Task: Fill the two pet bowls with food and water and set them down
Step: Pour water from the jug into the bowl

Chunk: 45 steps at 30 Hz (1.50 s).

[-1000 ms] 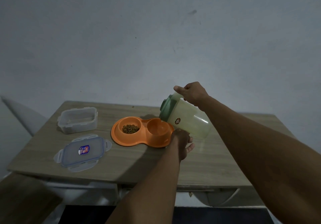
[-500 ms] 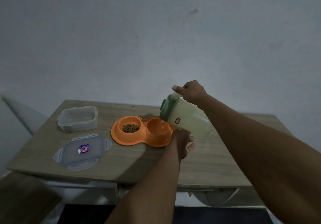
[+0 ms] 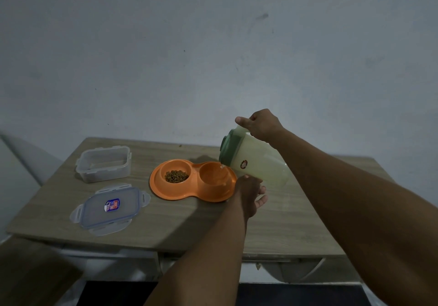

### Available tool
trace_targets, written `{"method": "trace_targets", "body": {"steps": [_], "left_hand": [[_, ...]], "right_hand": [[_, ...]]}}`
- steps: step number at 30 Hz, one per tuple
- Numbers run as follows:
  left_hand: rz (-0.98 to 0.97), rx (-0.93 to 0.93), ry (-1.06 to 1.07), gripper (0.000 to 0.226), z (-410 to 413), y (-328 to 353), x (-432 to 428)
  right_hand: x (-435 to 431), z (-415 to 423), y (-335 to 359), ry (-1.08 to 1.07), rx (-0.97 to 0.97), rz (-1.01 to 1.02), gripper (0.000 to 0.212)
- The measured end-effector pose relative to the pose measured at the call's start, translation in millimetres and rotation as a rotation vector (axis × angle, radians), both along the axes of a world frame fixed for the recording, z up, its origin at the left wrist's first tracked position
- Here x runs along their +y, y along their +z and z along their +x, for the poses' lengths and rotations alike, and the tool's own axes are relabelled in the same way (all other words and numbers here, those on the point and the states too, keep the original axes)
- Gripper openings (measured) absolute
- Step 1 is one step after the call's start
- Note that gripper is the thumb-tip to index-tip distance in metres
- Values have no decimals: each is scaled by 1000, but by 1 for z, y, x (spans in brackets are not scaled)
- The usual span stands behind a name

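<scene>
An orange double pet bowl lies on the wooden table. Its left cup holds brown kibble; a thin stream of water falls into its right cup. My right hand grips the top of a pale jug with a green lid, tilted with the lid down toward the right cup. My left hand supports the jug from underneath, beside the bowl's right edge.
An open clear plastic container stands at the back left of the table. Its lid with a blue seal and sticker lies flat in front of it. A grey wall rises behind the table.
The jug has tipped slightly further and my right hand has risen a little. My left hand stays under the jug. The bowl, container and lid have not moved.
</scene>
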<state>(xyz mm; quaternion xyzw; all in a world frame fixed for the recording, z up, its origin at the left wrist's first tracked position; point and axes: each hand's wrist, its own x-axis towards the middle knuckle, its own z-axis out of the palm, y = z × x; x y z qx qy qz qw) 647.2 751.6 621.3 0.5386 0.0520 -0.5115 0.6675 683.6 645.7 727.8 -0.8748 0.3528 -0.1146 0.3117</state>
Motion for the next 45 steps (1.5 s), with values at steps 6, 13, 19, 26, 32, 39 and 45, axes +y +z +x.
{"method": "trace_targets", "body": {"steps": [6, 13, 19, 26, 32, 39, 45], "left_hand": [[-1, 0, -5, 35, 2, -2, -2], [7, 5, -16, 37, 4, -6, -5], [2, -1, -25, 40, 5, -7, -6], [-9, -18, -28, 38, 4, -8, -7], [-13, -26, -28, 37, 5, -8, -8], [-4, -21, -23, 34, 5, -10, -10], [6, -25, -29, 37, 5, -9, -12]], "right_hand": [[-1, 0, 0, -2, 2, -5, 54], [-1, 0, 1, -12, -6, -2, 56], [2, -1, 1, -14, -13, -7, 73], [4, -3, 5, 0, -23, -21, 73], [3, -2, 5, -10, -25, -14, 73], [4, -3, 6, 2, -9, -6, 51], [3, -3, 6, 17, -14, -14, 48]]}}
